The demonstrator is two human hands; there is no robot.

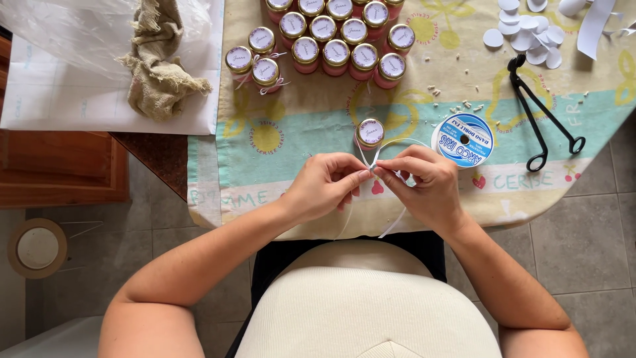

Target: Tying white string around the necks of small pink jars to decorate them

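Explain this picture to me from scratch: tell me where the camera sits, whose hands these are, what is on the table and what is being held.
The camera sits on a person's head and looks down, so you see their own arms and lap. There is no machine. The left hand and right hand meet at the table edge and pinch a thin white ribbon, which loops round a small jar with a gold lid. The printed tablecloth also carries a cluster of matching jars, two of them already tied with ribbon, a blue and white ribbon spool, black scissors, white paper discs and a crumpled burlap cloth on a white sheet.
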